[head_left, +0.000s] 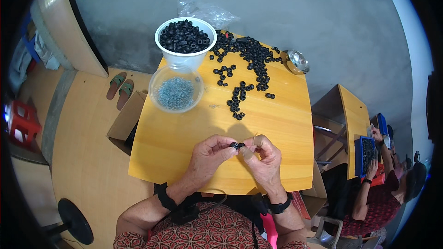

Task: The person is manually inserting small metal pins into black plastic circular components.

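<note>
Close to the table's near edge, my two hands meet at their fingertips. My left hand pinches a small round black piece with a hollow end. Against it, my right hand grips another small black piece, mostly hidden by the fingers. Beige wraps cover the tips of my right thumb and index finger. Ahead of my hands, many loose black hollow pieces spread over the yellow wooden table. A white tub full of them stands at the far left.
Before the tub sits a clear bowl of pale blue small pieces. A shiny metal bowl lies tilted at the far right edge, and a clear plastic bag is behind the tub. Another person works at a table on the right.
</note>
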`<state>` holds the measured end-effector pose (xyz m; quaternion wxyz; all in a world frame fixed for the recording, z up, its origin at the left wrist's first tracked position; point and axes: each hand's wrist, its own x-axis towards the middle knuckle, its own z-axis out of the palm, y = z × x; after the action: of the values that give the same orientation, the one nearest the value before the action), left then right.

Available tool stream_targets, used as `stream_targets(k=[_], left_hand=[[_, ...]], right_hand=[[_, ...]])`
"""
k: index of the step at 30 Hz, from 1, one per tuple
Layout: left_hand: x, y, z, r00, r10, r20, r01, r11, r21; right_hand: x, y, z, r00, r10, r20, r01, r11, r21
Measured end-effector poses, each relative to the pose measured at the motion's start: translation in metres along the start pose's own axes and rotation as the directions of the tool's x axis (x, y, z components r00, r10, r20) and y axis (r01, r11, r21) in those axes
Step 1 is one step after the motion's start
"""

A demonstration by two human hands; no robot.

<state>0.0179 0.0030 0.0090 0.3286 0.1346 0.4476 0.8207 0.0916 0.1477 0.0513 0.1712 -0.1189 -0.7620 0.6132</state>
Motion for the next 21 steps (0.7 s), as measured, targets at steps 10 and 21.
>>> stream_targets(k=[10,21], left_hand=[[0.001,-0.004,0.002,0.999,-0.030,0.039,0.029,0.999,0.030],[-0.003,-0.002,0.004,0.999,-0.017,0.051,0.015,0.999,0.040]], right_hand=[[0.002,0.000,-0.013,1.000,-0.016,-0.010,0.017,1.000,0.019],[-0.001,0.000,-0.011,0.999,-0.044,-0.002,0.044,0.999,-0.018]])
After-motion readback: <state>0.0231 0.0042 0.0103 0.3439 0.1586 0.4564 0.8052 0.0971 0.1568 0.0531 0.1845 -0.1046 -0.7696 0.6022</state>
